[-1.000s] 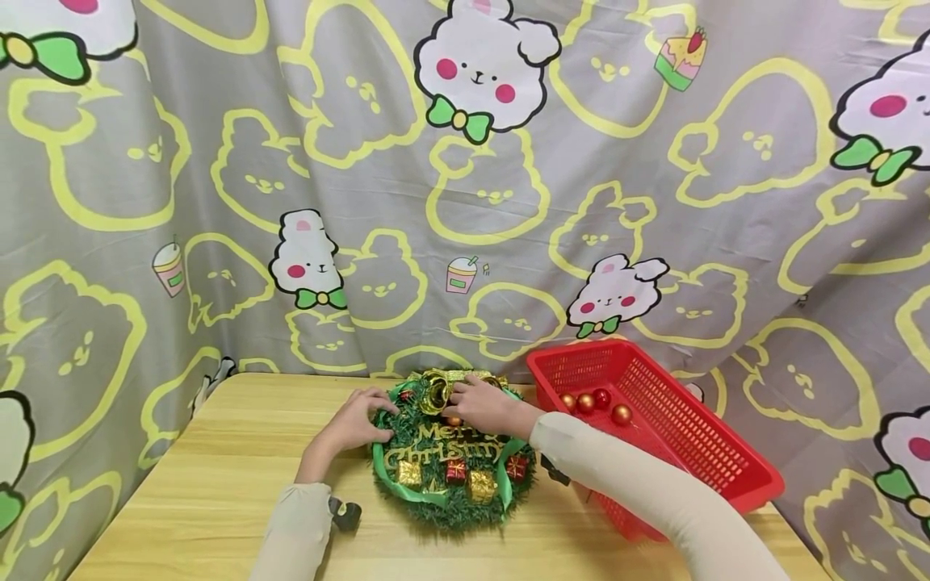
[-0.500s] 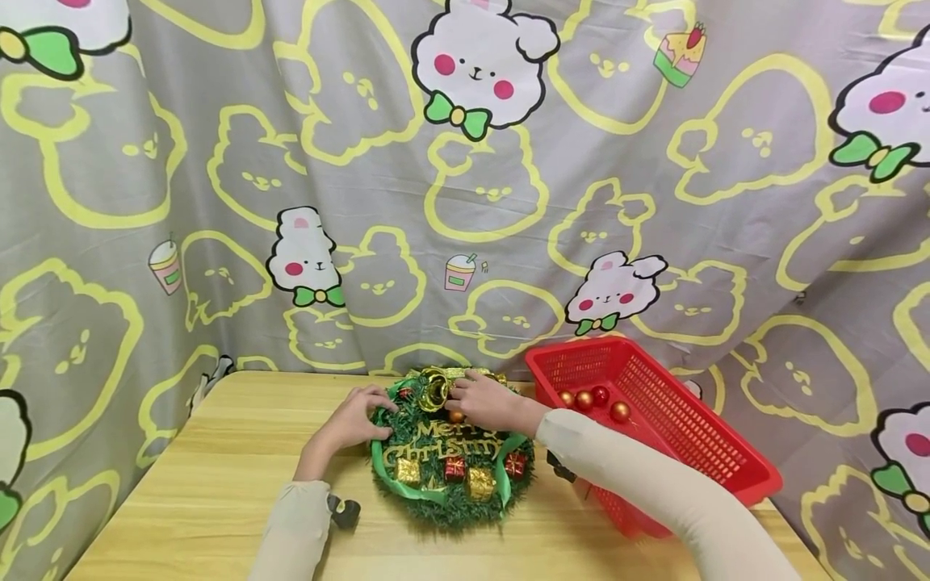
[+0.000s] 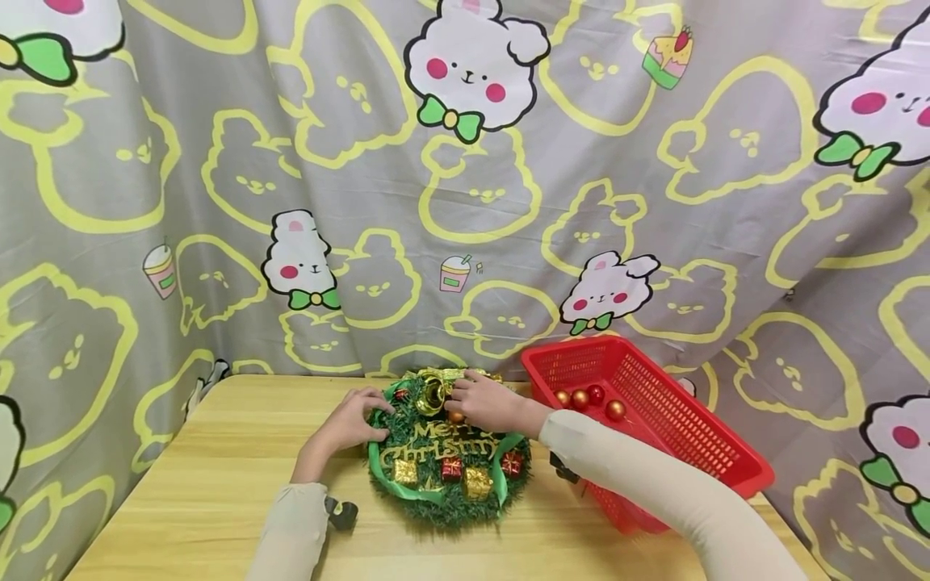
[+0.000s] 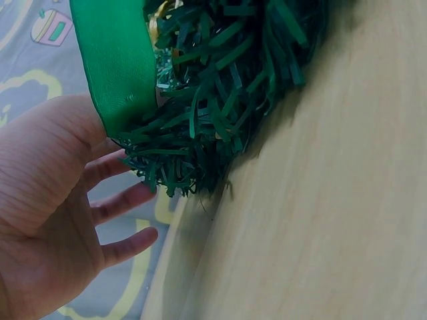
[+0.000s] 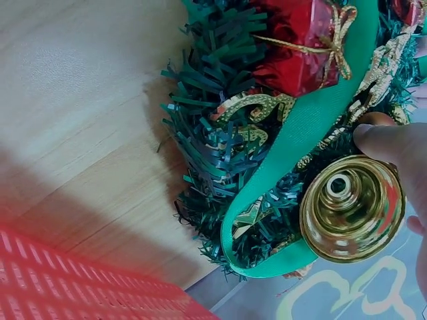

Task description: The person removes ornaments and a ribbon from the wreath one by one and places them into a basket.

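On the wooden tabletop (image 3: 218, 452), a red basket (image 3: 683, 420) — and just left of it a green wreath (image 3: 452, 491), both hands at it.
The left hand (image 3: 353, 418) has its fingers spread at the wreath's left edge; the right hand (image 3: 488, 402) lies over the far part, next to a gold bell (image 5: 353, 210), thumb at an orange ball (image 3: 455, 417) — whether it pinches the ball, I cannot tell.

In the head view, I'm finding that the person's right hand (image 3: 488, 402) is hiding most of a shiny orange-gold ball (image 3: 456, 417) and part of the round green tinsel wreath (image 3: 443, 510). A long beige fabric sleeve (image 3: 654, 482) is masking a strip of the red perforated plastic basket (image 3: 683, 420). On the left wrist, the left hand (image 4: 50, 213) is running off the left edge; its upper fingertips are vanishing behind tinsel, leaving me unsure whether they're gripping.
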The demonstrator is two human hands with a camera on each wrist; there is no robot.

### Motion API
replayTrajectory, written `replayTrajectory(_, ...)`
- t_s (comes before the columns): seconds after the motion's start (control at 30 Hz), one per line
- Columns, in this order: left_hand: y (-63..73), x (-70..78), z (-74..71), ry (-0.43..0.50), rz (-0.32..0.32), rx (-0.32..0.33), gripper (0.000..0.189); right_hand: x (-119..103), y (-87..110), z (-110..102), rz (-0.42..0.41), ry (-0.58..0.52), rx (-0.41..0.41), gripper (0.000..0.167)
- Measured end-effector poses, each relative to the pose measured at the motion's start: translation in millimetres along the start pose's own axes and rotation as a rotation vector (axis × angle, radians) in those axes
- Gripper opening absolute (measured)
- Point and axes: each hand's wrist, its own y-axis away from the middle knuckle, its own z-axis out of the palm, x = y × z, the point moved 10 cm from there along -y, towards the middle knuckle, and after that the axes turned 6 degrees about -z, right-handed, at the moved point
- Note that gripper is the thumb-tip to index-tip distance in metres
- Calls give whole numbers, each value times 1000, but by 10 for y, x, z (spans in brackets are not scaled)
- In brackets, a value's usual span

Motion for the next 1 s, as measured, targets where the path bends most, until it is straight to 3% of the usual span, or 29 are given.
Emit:
replayTrajectory(0.37,-3,7,-16,6,2,7,33,28,-35,-69,16,-13,-31,36)
replayTrajectory(1.0,5,10,-13,-8,9,5,32,70,-51,-391,21,-112,54,28)
